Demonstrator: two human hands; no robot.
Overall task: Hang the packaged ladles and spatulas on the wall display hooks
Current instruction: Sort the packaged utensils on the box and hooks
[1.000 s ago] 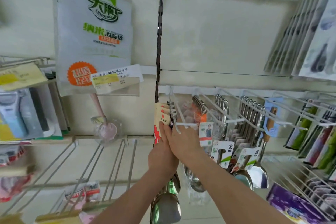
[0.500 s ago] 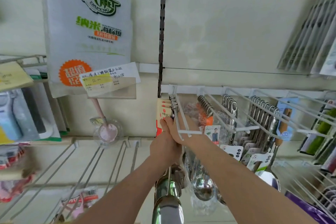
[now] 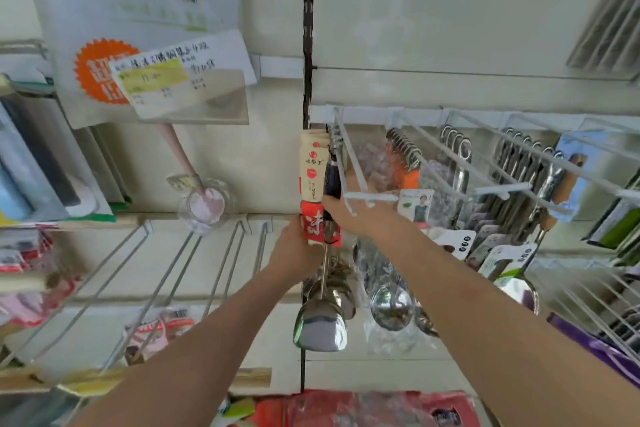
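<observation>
A packaged steel spatula (image 3: 320, 326) with a cream and red card label (image 3: 313, 180) hangs from the leftmost white wire hook (image 3: 349, 163), in front of several like packages. My left hand (image 3: 294, 253) grips the red lower part of the card from the left. My right hand (image 3: 356, 215) reaches in under the hook's front crossbar, its fingers at the dark handle beside the card; how they lie is hidden. A bagged ladle (image 3: 389, 308) hangs just right of the spatula, under my right forearm.
More white hooks to the right carry steel utensils (image 3: 460, 163) with card tags. Bare metal prongs (image 3: 194, 263) jut out at lower left. A large white bag (image 3: 138, 21) with a price tag hangs upper left. A pink spoon (image 3: 204, 201) hangs below it. Red packets (image 3: 346, 409) lie at the bottom.
The view has tilted down and closed in on the hook. My left hand has slid down to the red part of the card; my right hand stays under the hook's crossbar.
</observation>
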